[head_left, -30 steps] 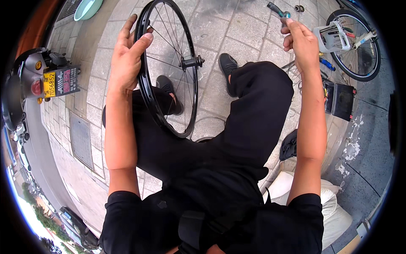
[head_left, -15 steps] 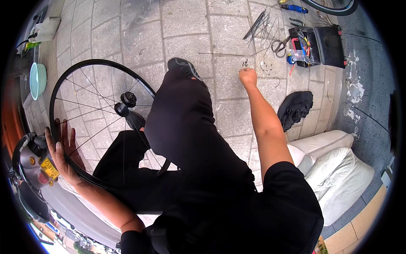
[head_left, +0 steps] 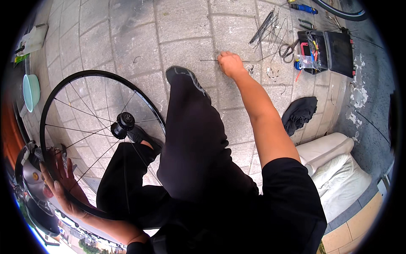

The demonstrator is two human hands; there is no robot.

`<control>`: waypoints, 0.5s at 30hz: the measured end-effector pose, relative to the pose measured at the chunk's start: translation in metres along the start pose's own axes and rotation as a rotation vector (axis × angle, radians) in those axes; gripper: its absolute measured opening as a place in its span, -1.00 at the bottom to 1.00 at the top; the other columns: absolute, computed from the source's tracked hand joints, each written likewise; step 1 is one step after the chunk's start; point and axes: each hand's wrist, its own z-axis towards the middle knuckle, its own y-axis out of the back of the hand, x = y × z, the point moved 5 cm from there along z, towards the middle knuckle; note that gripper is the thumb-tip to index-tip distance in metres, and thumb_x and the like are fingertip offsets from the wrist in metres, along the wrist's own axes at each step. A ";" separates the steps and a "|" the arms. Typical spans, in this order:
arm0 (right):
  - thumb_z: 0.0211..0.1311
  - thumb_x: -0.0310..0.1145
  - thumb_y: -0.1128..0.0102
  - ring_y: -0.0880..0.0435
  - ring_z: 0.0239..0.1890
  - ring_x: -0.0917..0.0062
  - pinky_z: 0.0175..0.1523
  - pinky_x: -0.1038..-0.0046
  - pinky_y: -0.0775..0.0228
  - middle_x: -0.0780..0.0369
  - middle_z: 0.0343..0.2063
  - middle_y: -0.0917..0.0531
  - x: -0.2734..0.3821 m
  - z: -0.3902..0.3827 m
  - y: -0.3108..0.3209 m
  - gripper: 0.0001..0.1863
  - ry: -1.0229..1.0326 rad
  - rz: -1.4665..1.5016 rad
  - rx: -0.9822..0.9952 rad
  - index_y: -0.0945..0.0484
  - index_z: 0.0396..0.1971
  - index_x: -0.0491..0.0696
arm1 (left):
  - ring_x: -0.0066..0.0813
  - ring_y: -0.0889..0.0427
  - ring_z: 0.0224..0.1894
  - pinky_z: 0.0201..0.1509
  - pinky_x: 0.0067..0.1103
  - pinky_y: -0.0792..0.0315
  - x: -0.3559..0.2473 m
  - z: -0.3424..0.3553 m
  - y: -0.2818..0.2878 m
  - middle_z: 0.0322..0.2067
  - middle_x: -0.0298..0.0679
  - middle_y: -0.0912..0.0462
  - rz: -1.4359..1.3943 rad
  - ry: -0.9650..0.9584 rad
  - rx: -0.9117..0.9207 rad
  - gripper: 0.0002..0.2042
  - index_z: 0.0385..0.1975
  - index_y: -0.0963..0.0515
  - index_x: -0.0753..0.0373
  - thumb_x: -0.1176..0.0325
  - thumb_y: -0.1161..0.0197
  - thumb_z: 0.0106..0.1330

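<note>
At the lower left of the frame the left hand (head_left: 59,186) lies open with fingers spread against the rim of a black bicycle wheel (head_left: 55,106), steadying it by the edge; the wheel stands tilted over the person's bent left leg, its thin spokes running in to a dark hub (head_left: 122,124) near the frame's centre left. Toward the upper middle the right hand (head_left: 230,63) is closed in a loose fist, pressed down on the stone pavement (head_left: 131,38) at the end of a straight arm; it touches or pinches a thin loose spoke (head_left: 209,60) lying flat on the paving, though whether the fingers truly grip it I cannot tell. The right leg stretches up the frame, its dark shoe (head_left: 182,76) just left of that hand. Beyond the hand, at the upper right, a bundle of loose spokes (head_left: 264,27) lies fanned on the stones; beside it a pair of scissors (head_left: 289,51) and an open black tool case (head_left: 325,51) holding small colourful tools. A dark cloth (head_left: 300,112) lies crumpled at the right, above a pale cushion (head_left: 334,169); a pale green bowl (head_left: 30,91) sits at the left edge.
</note>
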 end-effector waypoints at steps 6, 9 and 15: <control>0.27 -0.36 -0.23 -0.69 0.12 0.27 0.21 0.23 -0.56 0.16 -0.04 -0.70 0.008 0.018 -0.004 -0.82 0.148 -0.152 0.127 -0.67 -0.16 -0.05 | 0.14 -0.14 0.62 0.63 0.11 0.09 -0.004 -0.006 0.002 0.59 0.07 -0.16 0.168 -0.045 -0.109 -0.28 0.63 -0.08 0.22 0.07 -0.06 0.56; 0.30 -0.33 -0.23 -0.71 0.12 0.25 0.20 0.20 -0.57 0.15 0.00 -0.72 0.011 0.021 0.005 -0.75 0.195 -0.180 0.170 -0.64 -0.07 -0.05 | 0.10 -0.12 0.63 0.64 0.10 0.05 -0.013 -0.009 -0.008 0.61 0.04 -0.11 0.272 -0.196 -0.216 -0.37 0.61 -0.08 0.29 0.17 0.00 0.65; 0.39 -0.19 -0.14 -0.77 -0.09 0.04 0.09 0.05 -0.58 0.03 -0.13 -0.74 0.072 0.023 0.111 -0.73 -0.014 0.388 -0.264 -0.57 -0.08 -0.05 | -0.10 -0.67 0.24 0.48 -0.26 -0.39 -0.035 -0.029 -0.017 0.12 0.06 -0.74 0.651 -0.519 -0.267 -0.56 0.35 -0.33 0.57 0.28 0.08 0.75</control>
